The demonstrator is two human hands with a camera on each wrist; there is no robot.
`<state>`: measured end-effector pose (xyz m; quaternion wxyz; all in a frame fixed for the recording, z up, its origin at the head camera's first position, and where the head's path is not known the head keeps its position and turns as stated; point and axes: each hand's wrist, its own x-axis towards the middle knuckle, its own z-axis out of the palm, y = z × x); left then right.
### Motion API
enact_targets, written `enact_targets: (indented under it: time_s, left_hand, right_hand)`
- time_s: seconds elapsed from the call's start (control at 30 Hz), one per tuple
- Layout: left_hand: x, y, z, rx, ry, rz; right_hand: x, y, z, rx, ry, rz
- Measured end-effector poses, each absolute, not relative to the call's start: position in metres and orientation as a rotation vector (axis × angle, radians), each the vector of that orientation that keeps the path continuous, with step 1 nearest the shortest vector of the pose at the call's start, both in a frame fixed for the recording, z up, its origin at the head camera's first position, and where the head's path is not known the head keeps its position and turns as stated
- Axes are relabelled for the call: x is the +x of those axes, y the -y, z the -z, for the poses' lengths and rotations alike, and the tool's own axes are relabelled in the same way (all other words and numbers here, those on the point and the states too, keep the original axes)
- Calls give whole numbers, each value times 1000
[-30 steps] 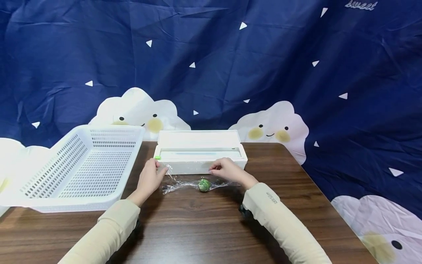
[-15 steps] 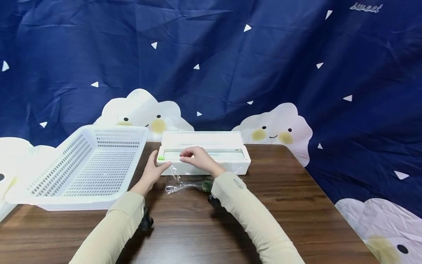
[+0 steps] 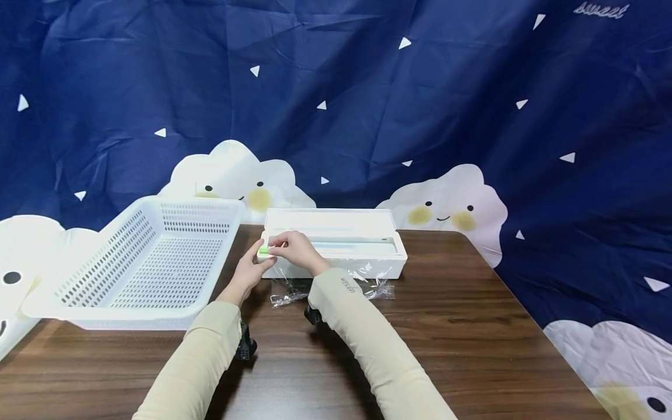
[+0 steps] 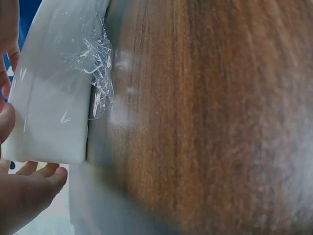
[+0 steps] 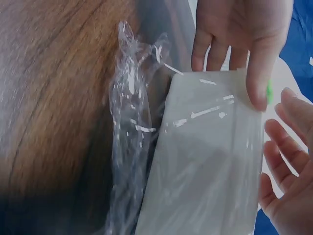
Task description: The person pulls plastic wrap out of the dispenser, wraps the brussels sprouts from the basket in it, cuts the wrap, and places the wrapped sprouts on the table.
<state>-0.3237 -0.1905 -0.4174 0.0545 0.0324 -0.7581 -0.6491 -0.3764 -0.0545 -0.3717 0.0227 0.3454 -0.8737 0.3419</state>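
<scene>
We've got our left hand [image 3: 247, 275] at the L end of the white box [image 3: 350, 262], thumb over the front top edge & the other fingers bent round the end – so it has a firm-looking grip on that corner. Our right hand [image 3: 297, 251] is up at the same corner, just beside the green slider [image 3: 263, 250] on the box's top edge; its fingers are loosely bent w/ gaps btwn them, & we can't see anything held. Whether its tips touch the slider, we can't tell. The box sits near the far edge of the brown wood-look table [image 3: 472, 326], lid [image 3: 329, 221] raised at the back, w/ a pale strip showing inside. Clear film [image 3: 379, 290] drapes down the box front & lies crumpled on the table at its base, part of it hidden behind our right sleeve [image 3: 378, 350] – cream, same as our left sleeve [image 3: 191, 356]. To the L of the box, apart from it, is a big white perforated basket [image 3: 152, 318]. Behind everything hangs a dark blue backdrop [image 3: 367, 70] w/ white triangles & smiley clouds.
</scene>
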Motion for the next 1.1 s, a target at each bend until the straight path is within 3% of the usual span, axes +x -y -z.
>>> enact_targets:
  time_s: [0.3,1.1]
  left_hand:
    - [-323,193,421,96,2267,1992]
    - [-328,193,424,62,2269,1972]
  right_hand:
    - [-376,65,377,957,2752,-916]
    - [-385,50,378,1040,2696,-900]
